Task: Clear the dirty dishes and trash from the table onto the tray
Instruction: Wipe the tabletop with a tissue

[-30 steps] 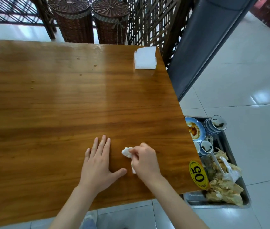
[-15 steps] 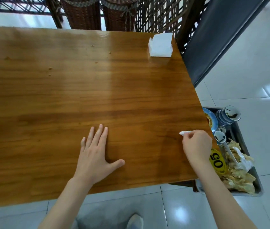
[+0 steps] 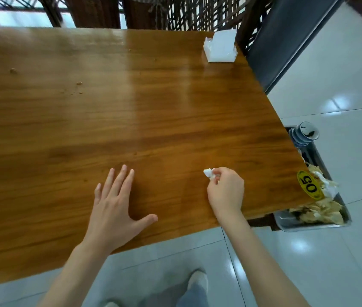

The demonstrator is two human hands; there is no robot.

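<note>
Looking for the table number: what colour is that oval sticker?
Yellow with black digits, the oval sticker at the table's right corner; head view.

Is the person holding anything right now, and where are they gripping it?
Yes. The right hand pinches a small crumpled white paper napkin by its near end at the fingertips. The left hand rests flat on the wooden table, holding nothing.

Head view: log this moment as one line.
right hand pinches crumpled tissue | left hand flat on table | tray holds dishes, trash
</note>
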